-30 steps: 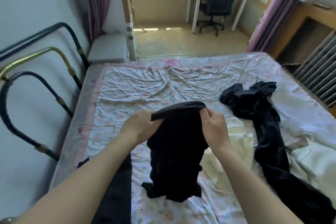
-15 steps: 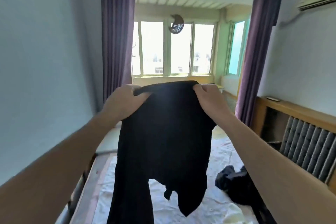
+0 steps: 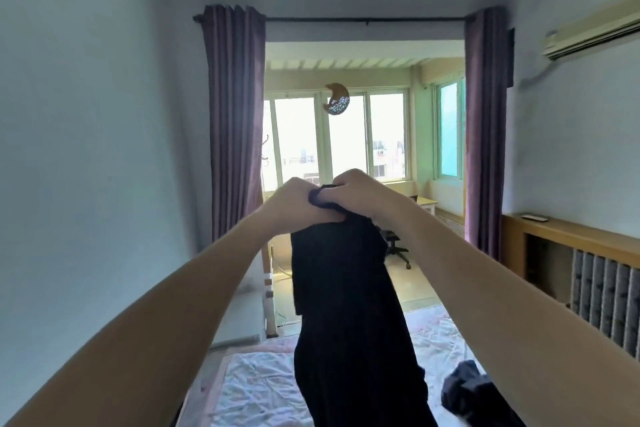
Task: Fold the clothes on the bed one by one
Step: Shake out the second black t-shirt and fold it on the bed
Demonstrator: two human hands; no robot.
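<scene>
Hands, left hand (image 3: 298,203) and right hand (image 3: 356,189), now brought together, gripping black garment's (image 3: 346,305) top edge doubled above bed (image 3: 249,385), first fold begun.

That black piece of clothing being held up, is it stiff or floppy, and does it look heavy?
Probably floppy: the black garment hangs straight down in long folds from where the left hand and right hand bunch its top edge together. Likely light too, since a pinch at the top carries all of it. It would likely slump into a heap like the dark clothing on the bed.
</scene>
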